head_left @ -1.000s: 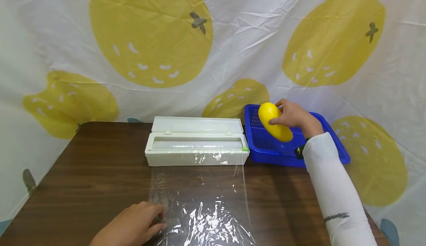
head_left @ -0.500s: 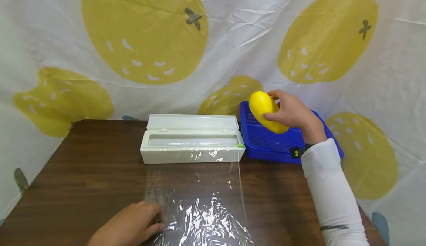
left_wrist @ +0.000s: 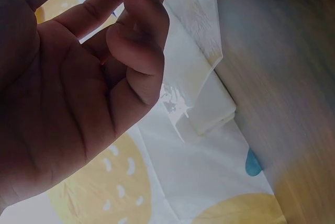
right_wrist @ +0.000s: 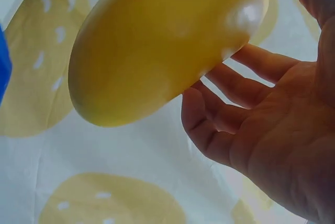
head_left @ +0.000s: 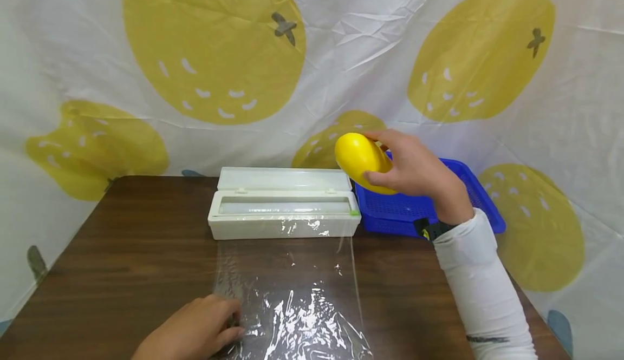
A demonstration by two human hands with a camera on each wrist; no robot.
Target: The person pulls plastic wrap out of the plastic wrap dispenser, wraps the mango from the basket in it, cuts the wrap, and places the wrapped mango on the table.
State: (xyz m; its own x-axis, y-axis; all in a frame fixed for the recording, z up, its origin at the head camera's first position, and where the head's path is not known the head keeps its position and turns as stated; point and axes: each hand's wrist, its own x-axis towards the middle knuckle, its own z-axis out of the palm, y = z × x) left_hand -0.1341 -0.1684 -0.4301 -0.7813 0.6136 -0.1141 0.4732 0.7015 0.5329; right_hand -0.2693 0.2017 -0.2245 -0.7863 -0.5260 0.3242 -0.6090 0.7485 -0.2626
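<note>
My right hand (head_left: 416, 168) holds a smooth yellow mango-shaped fruit (head_left: 361, 159) in the air, thumb on the near side and fingers behind. In the right wrist view the fingertips press along one side of the fruit (right_wrist: 157, 51). My left hand (head_left: 192, 327), low in the head view, pinches the left edge of a sheet of cling film (head_left: 292, 273). The left wrist view has its fingers curled, with the film (left_wrist: 201, 9) running past them. This clear, shiny sheet stretches from a white cling film dispenser (head_left: 283, 230) whose lid stands up at the back.
Right of the dispenser is a blue plastic basket (head_left: 390, 222), partly behind the right hand and wrist. A green slider (head_left: 354, 213) sits at the dispenser's right end. Everything stands on a dark wooden table (head_left: 122, 262), with a lemon-printed cloth (head_left: 351, 51) hanging behind.
The right hand has carried the yellow fruit left and slightly up, from over the basket to near the dispenser's right end. The left hand stays at the film's edge.
</note>
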